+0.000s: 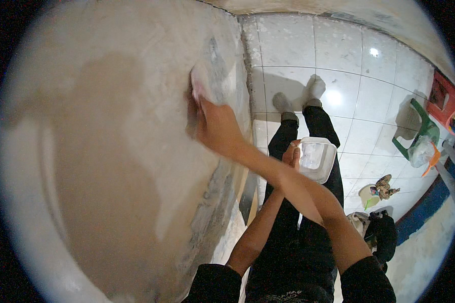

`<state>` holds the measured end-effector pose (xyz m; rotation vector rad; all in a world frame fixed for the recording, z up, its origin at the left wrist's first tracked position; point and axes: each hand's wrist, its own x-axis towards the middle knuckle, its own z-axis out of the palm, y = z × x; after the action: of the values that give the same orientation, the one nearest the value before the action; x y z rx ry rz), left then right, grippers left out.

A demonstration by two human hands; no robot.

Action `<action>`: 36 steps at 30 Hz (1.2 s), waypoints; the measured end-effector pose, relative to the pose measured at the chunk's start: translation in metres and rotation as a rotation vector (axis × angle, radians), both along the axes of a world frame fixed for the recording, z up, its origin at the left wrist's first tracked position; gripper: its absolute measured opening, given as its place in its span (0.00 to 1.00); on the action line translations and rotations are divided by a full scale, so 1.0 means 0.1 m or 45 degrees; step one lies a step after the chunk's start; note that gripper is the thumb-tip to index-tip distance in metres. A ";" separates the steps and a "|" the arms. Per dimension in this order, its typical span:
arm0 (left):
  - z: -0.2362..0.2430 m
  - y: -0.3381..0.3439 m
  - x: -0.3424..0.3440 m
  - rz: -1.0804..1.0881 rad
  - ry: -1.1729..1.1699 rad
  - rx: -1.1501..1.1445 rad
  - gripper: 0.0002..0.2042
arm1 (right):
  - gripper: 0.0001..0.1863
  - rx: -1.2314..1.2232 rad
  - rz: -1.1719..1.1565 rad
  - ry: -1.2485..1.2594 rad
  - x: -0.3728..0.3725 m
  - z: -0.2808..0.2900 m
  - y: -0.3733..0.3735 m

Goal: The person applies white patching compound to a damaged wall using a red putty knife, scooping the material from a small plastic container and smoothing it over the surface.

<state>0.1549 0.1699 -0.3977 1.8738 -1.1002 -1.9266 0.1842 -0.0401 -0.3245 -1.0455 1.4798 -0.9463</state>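
Pale piece (198,87): here it is, flat against the wall on the person's left, whitish with a pink tinge; from where I stand I can't tell just what it is.
Right hand (212,120): closed round that piece, fingers hard by the plaster, the forearm reaching across and over the other arm.
White tub (329,167): out in front of the legs, square with rounded corners, open side up, something whitish inside.
Left hand (291,153): gripping the tub by its left edge, and that's a firm-looking hold.
Wall (174,43): blotchy beige and grey, a darker patch (215,58) right beside the working hand, a big shadow spread over it.
Legs: black trousers (320,123), two feet in grey socks (316,87) on the tiles.
Floor (338,43): white squares, lamplight glinting off them.
Over to the right: a cream pot (367,199) beside a brown patterned cloth (385,188); farther off, a clear bag (420,150) by green plastic (425,126), with red plastic (449,108) behind.
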 end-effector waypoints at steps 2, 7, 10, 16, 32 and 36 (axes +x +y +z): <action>-0.03 0.04 0.02 0.012 -0.016 -0.034 0.25 | 0.10 0.004 -0.036 -0.264 -0.25 0.44 0.25; 0.04 -0.04 -0.01 -0.052 -0.106 -0.240 0.26 | 0.06 0.061 -0.091 -0.005 -0.58 0.06 0.19; 0.04 -0.07 -0.05 -0.071 -0.039 -0.176 0.27 | 0.12 0.174 -0.281 0.137 -0.53 -0.67 -0.25; -0.01 0.02 0.05 -0.032 -0.037 -0.143 0.28 | 0.12 0.052 -0.122 0.291 -0.18 -0.10 -0.55; 0.24 -0.08 -0.03 0.154 0.160 -0.175 0.30 | 0.14 0.001 0.173 -0.388 -0.83 2.05 0.99; 0.54 -0.24 -0.02 0.400 0.542 -0.018 0.31 | 0.07 0.147 -0.120 -0.249 -1.60 2.22 1.24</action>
<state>0.1527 0.1456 -0.3437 1.4266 -0.6452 -1.9895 0.0242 0.0841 -0.1024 -0.7828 1.4124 -0.9878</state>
